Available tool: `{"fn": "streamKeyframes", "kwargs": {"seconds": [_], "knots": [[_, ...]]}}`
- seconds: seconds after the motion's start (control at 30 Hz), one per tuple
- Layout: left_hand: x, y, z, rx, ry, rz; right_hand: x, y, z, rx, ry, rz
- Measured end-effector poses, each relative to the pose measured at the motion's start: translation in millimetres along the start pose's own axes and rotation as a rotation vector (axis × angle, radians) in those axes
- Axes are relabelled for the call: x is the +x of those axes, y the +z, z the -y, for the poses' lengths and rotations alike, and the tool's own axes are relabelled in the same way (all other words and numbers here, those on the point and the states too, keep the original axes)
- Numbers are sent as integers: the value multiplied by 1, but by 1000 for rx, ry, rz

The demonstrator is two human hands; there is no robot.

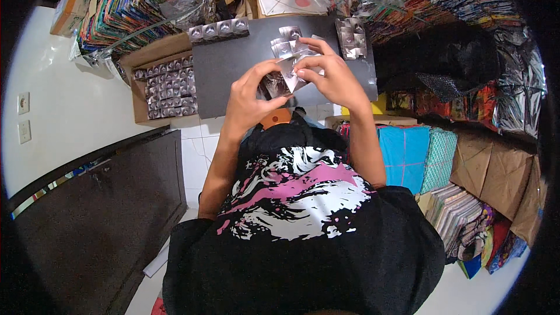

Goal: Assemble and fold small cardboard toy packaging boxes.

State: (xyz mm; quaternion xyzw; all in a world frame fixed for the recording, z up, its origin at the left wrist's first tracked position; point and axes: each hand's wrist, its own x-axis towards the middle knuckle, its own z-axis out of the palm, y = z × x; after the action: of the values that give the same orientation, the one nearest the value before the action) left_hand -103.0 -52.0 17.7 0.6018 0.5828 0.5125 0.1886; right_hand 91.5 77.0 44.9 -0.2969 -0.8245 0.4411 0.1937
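Between my two hands is a small dark printed carton (290, 77) with a pale pointed flap, held tilted above the grey tabletop (230, 61). My left hand (249, 96) grips its left side, the thumb below and the fingers curled over the top. With thumb and fingertips, my right hand (336, 77) pinches the flap side; its index finger is stretched out. Just beyond the hands lie several similar printed card pieces (287, 33), partly hidden by the right hand.
A row of small finished boxes (219, 30) stands at the table's back left. Left of the table, an open cardboard box (153, 48) holds many more. Another stack of printed cartons (353, 39) sits at the right edge. Packed bundles (140, 6) line the back; a blue cloth-like bundle (402, 154) stands right.
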Motion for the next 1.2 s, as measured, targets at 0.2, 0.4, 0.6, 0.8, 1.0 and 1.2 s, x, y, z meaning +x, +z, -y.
{"fn": "streamKeyframes", "kwargs": {"seconds": [0.2,0.4,0.6,0.8,1.0,1.2], "knots": [[8,-11,-2,66,40,70,0,0,20,-176,-40,-125],[11,-14,-5,4,25,131,11,0,19,-319,-292,-263],[16,-23,-8,17,55,172,7,0,8,-197,-283,-115],[16,-28,-10,-28,3,165,3,8,22,-374,-375,-128],[17,-34,-18,28,-28,191,4,10,28,-396,-355,-133],[14,-35,-23,77,-57,222,2,11,27,-379,-339,-82]]}}
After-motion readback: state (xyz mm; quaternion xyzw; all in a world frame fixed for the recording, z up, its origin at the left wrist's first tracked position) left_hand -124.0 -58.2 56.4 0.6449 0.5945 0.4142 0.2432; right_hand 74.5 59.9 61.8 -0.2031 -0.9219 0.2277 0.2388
